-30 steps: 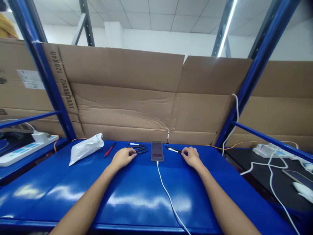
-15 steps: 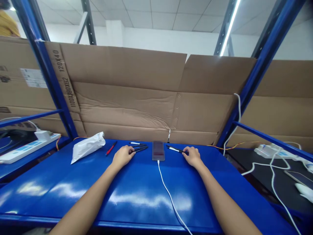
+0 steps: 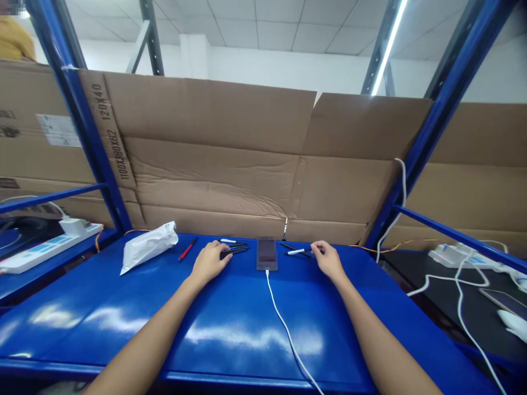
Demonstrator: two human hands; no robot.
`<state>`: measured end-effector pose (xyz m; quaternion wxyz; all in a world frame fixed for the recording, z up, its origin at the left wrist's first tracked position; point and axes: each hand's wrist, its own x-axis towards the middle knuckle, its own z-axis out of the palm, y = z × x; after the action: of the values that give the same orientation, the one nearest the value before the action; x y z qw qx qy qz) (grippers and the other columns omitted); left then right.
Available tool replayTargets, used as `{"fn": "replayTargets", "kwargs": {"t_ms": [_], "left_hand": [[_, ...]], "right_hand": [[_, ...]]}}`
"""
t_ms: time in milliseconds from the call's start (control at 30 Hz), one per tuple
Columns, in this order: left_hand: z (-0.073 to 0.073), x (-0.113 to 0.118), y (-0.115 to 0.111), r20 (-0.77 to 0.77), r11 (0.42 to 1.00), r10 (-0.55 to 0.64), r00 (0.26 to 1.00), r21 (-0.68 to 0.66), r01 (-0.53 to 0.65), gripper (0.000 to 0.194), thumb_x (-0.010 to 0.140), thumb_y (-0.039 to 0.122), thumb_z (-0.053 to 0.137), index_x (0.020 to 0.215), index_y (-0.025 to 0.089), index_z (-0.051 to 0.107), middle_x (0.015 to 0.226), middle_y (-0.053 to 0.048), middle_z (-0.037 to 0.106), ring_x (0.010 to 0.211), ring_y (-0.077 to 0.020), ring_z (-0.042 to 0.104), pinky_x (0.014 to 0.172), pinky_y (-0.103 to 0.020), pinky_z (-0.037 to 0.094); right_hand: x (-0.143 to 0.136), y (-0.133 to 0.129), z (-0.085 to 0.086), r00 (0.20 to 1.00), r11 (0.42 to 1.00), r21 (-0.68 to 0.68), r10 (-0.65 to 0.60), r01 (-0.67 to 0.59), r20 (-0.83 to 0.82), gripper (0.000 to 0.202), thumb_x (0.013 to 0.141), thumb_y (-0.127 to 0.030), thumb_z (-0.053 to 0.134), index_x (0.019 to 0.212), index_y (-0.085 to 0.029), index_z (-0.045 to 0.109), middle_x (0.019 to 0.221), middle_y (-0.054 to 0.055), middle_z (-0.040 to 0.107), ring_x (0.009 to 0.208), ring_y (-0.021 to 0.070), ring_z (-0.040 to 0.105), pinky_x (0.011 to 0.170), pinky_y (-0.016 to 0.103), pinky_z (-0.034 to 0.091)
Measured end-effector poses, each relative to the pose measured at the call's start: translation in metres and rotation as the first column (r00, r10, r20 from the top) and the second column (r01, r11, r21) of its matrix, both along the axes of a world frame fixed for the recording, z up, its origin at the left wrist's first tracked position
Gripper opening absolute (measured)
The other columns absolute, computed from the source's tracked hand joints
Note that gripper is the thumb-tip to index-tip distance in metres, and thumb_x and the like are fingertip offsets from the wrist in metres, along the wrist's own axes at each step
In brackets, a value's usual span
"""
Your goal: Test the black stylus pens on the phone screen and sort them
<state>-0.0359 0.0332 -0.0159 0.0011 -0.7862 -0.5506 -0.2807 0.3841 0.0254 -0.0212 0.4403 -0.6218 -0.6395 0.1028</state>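
My left hand rests on the blue shelf, its thumb and fingers apart around the near ends of black pens. A white-and-black pen lies just beyond them. My right hand pinches the black end of another white-and-black pen, whose white part points left. Beneath that one, a black pen lies at a slant on the shelf. Between my hands sits a dark phone with a white cable plugged into its near end; its screen is blurred.
A red pen and a white plastic pouch lie at left on the blue shelf. Cardboard walls off the back. Power strips and white cables occupy the neighbouring surfaces. Blue posts frame both sides.
My left fingers have spread from a pinch around the black pens. My right hand has shifted the white-and-black pen, which now crosses over the black pen beside it.
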Motion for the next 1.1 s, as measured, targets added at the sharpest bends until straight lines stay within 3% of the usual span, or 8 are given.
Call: {"fn": "replayTargets", "kwargs": {"t_ms": [67, 167, 300, 400, 567, 700, 833, 1100], "left_hand": [[0.002, 0.005, -0.003, 0.056, 0.995, -0.097, 0.994, 0.023, 0.096, 0.028, 0.095, 0.039, 0.059, 0.109, 0.019, 0.074, 0.111, -0.011, 0.070, 0.107, -0.0297, 0.063, 0.099, -0.041, 0.048], [0.006, 0.019, -0.014, 0.126, 0.964, -0.265, 0.956, 0.013, 0.265, 0.038, 0.096, 0.044, 0.059, 0.125, 0.021, 0.067, 0.115, -0.010, 0.070, 0.103, -0.0263, 0.064, 0.094, -0.037, 0.051], [0.011, 0.041, -0.033, 0.126, 0.894, -0.432, 0.893, -0.069, 0.442, 0.048, 0.097, 0.046, 0.060, 0.141, 0.026, 0.056, 0.118, -0.007, 0.071, 0.098, -0.0228, 0.067, 0.087, -0.032, 0.053], [0.012, 0.051, -0.041, 0.089, 0.852, -0.512, 0.854, -0.072, 0.518, 0.042, 0.100, 0.043, 0.058, 0.139, 0.027, 0.059, 0.125, -0.006, 0.071, 0.101, -0.0221, 0.068, 0.090, -0.031, 0.052], [0.010, 0.053, -0.041, 0.048, 0.854, -0.515, 0.856, -0.054, 0.517, 0.034, 0.106, 0.038, 0.047, 0.132, 0.026, 0.065, 0.125, -0.004, 0.073, 0.112, -0.0228, 0.068, 0.097, -0.032, 0.050], [0.009, 0.054, -0.040, 0.115, 0.874, -0.476, 0.872, -0.044, 0.484, 0.037, 0.106, 0.041, 0.047, 0.135, 0.025, 0.063, 0.134, -0.004, 0.069, 0.121, -0.0231, 0.065, 0.104, -0.033, 0.048], [0.008, 0.057, -0.041, 0.141, 0.872, -0.478, 0.867, -0.044, 0.488, 0.034, 0.105, 0.042, 0.048, 0.127, 0.025, 0.067, 0.125, -0.003, 0.073, 0.113, -0.0215, 0.069, 0.098, -0.030, 0.051], [0.006, 0.055, -0.041, 0.054, 0.871, -0.489, 0.870, -0.021, 0.491, 0.043, 0.109, 0.040, 0.033, 0.119, 0.023, 0.071, 0.120, -0.004, 0.075, 0.110, -0.0217, 0.070, 0.094, -0.028, 0.051]], "right_hand": [[-0.007, -0.003, 0.005, 0.989, 0.999, 0.021, 0.041, -0.038, -0.139, 0.053, 0.090, -0.066, 0.049, 0.095, -0.016, 0.067, 0.085, 0.012, 0.076, 0.074, 0.0246, 0.067, 0.065, 0.032, 0.047], [-0.028, -0.012, 0.013, 0.871, 0.979, 0.026, 0.193, -0.203, -0.451, 0.056, 0.076, -0.070, 0.069, 0.093, -0.017, 0.070, 0.080, 0.010, 0.076, 0.062, 0.0190, 0.059, 0.057, 0.029, 0.041], [-0.064, -0.028, 0.015, 0.755, 0.902, -0.026, 0.344, -0.431, -0.558, 0.046, 0.076, -0.061, 0.077, 0.091, -0.017, 0.073, 0.077, 0.006, 0.074, 0.058, 0.0140, 0.052, 0.055, 0.026, 0.037], [-0.084, -0.038, 0.013, 0.712, 0.845, -0.059, 0.408, -0.532, -0.571, 0.042, 0.078, -0.056, 0.077, 0.094, -0.018, 0.074, 0.082, 0.005, 0.075, 0.062, 0.0141, 0.054, 0.058, 0.027, 0.038], [-0.095, -0.046, 0.012, 0.659, 0.779, -0.098, 0.447, -0.619, -0.605, 0.044, 0.073, -0.051, 0.083, 0.100, -0.019, 0.073, 0.089, 0.005, 0.077, 0.074, 0.0184, 0.064, 0.068, 0.029, 0.043], [-0.094, -0.045, 0.012, 0.732, 0.803, -0.125, 0.452, -0.583, -0.510, 0.043, 0.083, -0.061, 0.071, 0.084, -0.018, 0.072, 0.076, 0.004, 0.073, 0.064, 0.0160, 0.057, 0.063, 0.028, 0.039], [-0.095, -0.045, 0.010, 0.801, 0.824, -0.174, 0.437, -0.539, -0.410, 0.058, 0.091, -0.070, 0.054, 0.067, -0.019, 0.064, 0.055, 0.000, 0.059, 0.052, 0.0137, 0.047, 0.056, 0.027, 0.034], [-0.097, -0.050, 0.011, 0.763, 0.781, -0.173, 0.493, -0.600, -0.417, 0.055, 0.090, -0.068, 0.058, 0.068, -0.018, 0.065, 0.059, 0.000, 0.058, 0.052, 0.0123, 0.043, 0.054, 0.026, 0.030]]}}
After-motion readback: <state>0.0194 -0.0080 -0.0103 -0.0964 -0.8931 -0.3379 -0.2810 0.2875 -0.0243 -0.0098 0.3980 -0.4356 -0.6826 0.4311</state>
